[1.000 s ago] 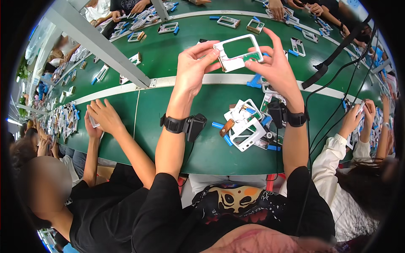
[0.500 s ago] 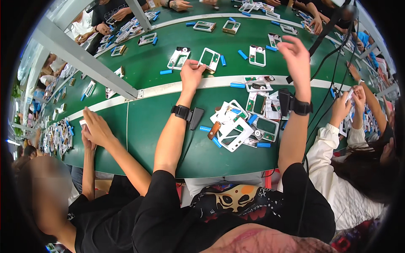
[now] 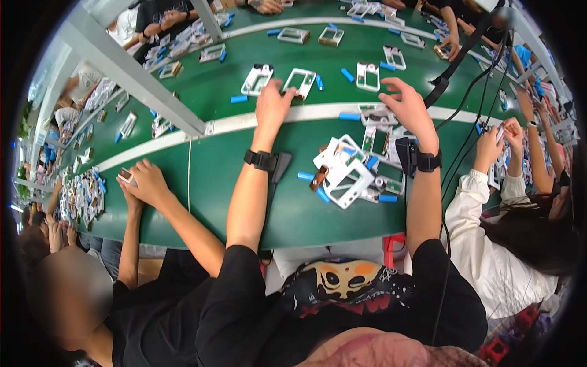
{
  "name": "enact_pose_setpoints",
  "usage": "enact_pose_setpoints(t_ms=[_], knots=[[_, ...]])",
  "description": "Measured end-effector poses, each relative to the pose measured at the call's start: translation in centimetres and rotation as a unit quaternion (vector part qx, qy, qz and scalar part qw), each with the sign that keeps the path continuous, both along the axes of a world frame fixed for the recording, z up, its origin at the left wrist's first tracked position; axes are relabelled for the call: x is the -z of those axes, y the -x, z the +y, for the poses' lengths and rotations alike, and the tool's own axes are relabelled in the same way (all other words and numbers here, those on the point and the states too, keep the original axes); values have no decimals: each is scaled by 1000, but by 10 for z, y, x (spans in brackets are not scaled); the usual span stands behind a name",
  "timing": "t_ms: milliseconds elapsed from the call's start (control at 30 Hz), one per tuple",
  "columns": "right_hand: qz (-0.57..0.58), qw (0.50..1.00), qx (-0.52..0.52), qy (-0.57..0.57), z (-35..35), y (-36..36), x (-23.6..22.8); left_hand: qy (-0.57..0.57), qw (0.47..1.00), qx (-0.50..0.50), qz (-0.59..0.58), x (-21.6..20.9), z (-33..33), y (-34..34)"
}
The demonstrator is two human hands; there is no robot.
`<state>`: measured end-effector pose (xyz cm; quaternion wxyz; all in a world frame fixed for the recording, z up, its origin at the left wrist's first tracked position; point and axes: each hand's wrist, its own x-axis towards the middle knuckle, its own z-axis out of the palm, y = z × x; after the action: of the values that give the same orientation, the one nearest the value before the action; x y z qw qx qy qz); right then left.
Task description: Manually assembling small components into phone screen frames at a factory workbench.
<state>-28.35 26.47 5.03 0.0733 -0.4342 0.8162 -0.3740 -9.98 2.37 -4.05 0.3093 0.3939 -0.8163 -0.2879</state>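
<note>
My left hand (image 3: 272,105) reaches across the white strip onto the far green belt (image 3: 208,92). Its fingers are spread and rest just left of a white rectangular frame (image 3: 299,81) lying flat there. My right hand (image 3: 408,109) hovers with fingers apart and nothing in it, over frames (image 3: 374,139) near the white strip. A pile of white frames (image 3: 347,174) with blue clips and a small brown part (image 3: 318,178) lies on the near green table between my forearms. Each wrist wears a black band.
A person in black at my left holds a small part (image 3: 126,177) in both hands. A person in white sleeves (image 3: 471,202) works at my right. A grey metal beam (image 3: 137,76) crosses the belt, and black cables (image 3: 471,85) hang at the right. More frames and blue clips (image 3: 347,74) dot the belt.
A second ago both hands held a white frame up. My left hand carried it onto the far belt and let go; my right hand came away and lowered toward the strip.
</note>
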Motion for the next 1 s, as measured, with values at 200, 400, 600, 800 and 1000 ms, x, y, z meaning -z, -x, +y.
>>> enact_pose_setpoints(t_ms=[200, 400, 600, 800, 1000], knots=[[19, 978, -159, -130, -14, -49, 11, -132, 940, 314, -38, -70, 50, -41], [16, 968, -179, -176, -19, -62, 2, -87, 876, 425, -209, -63, 84, -29], [94, 982, -124, -108, -35, -68, -28, -57, 912, 350, -207, -34, 81, -11], [36, 990, -136, -5, -43, -60, -39, -112, 915, 343, -180, -48, 80, -9], [-23, 989, -147, 26, -36, -53, -45, -149, 898, 356, -212, -54, 87, -5]])
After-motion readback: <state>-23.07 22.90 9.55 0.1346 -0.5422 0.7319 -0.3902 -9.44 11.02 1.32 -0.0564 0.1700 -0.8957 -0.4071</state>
